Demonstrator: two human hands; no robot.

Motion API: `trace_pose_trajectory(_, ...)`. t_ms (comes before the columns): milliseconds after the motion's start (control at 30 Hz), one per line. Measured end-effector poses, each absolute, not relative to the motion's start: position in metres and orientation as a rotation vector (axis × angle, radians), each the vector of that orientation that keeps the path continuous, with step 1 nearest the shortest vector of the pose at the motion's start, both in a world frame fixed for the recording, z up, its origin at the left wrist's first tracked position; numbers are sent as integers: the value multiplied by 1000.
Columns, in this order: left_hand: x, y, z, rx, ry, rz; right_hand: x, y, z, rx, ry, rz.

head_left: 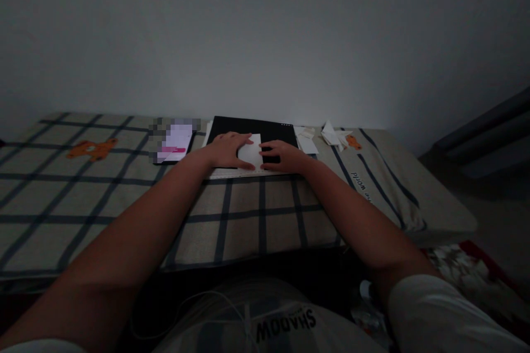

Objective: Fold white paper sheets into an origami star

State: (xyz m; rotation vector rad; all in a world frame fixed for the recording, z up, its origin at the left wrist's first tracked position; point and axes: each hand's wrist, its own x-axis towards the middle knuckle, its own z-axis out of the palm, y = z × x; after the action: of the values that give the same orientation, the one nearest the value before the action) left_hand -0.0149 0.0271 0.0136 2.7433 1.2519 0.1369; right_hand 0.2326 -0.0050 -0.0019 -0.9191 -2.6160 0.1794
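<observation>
Wall (265, 38), pale grey & plain, fills the bg, dimly lit. Below it, table w/ a checked cloth (248, 226), beige w/ dark blue lines. Far R, some dark grey folded fabric (488, 138), hanging or draped, can't tell which. Person's shirt (327, 322) at the bottom edge, w/ upside-down "SHADOW" lettering.

Mid-table: black folder (244, 124), approx. centred, lying flat on white sheets whose edges show along the L & near sides. L of it, phone (176, 140), screen lit, pinkish-white w/ a pink bar, part pixelated.

L hand (226, 150) & R hand (286, 155) both over the folder, palms down, facing each other. L hand: thumb & fingers spread wide in a C, tips on the paper. R hand: thumb & index apart too, tips at the paper's R edge. Both grips look open; exact finger pressure can't be told.

White paper (250, 153), a narrow upright strip from this view, sits between the hands on top of the folder, L side partly hidden by the L hand. Just R of the folder, small white papers (307, 144), then folded paper (331, 134), pointy, nr an orange bear print (353, 142) on the cloth.
</observation>
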Motion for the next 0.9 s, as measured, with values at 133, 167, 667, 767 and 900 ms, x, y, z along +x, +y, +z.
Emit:
trace_pose_trajectory(133, -15, 26, 13, 2738, 1257, 97, 234, -6, -3, -941, -2609, 195)
trace_pose_trajectory(167, -15, 26, 13, 2742, 1251, 94, 235, -6, -3, -943, -2608, 206)
trace_pose_trajectory(667, -16, 7, 21, 2760, 1300, 37, 237, -11, 1, -977, -2611, 238)
trace_pose_trajectory(767, -16, 6, 20, 2790, 1296, 74, 235, -10, 0, -962, -2610, 222)
trace_pose_trajectory(900, -14, 4, 18, 2857, 1314, 129, 233, -8, -3, -938, -2567, 191)
